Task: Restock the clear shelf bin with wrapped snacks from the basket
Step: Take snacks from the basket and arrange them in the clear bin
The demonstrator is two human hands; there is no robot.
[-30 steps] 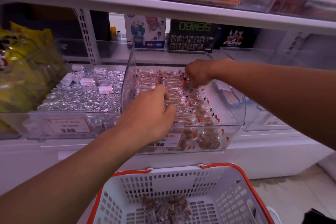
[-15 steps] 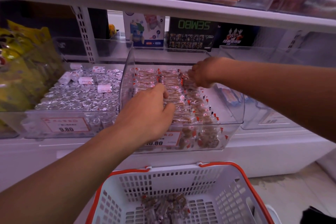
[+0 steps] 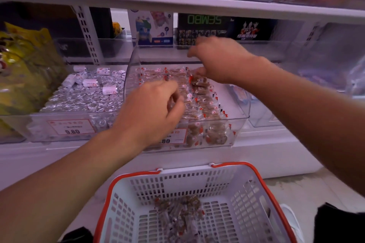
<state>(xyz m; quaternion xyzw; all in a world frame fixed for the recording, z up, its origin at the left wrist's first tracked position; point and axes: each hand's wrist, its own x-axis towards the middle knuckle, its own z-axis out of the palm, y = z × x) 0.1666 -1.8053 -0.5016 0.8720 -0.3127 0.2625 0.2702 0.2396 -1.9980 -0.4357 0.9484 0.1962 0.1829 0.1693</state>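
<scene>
The clear shelf bin [image 3: 243,122] holds rows of wrapped brown snacks [image 3: 206,104] in clear wrappers with red ends. My left hand [image 3: 152,108] is over the bin's front middle, its curled fingertips down on the snack rows; the hand hides whether it holds one. Blurred by motion, my right hand [image 3: 221,59] hovers over the back of the bin with loosely bent fingers and its thumb near the rear snacks. Below stands the white basket [image 3: 223,181] with an orange rim, a small pile of wrapped snacks [image 3: 179,215] on its bottom.
To the left is a bin of silver foil-wrapped items [image 3: 79,100] with a 9.80 price label [image 3: 71,127], then yellow bags [image 3: 23,69]. The upper shelf [image 3: 177,4] hangs low above. Toy boxes [image 3: 152,27] stand behind, and another clear bin [image 3: 260,112] sits to the right.
My right hand has lifted from the rear snack rows and shifted slightly right. My left hand has stayed on the front rows, its fingers curling a little more.
</scene>
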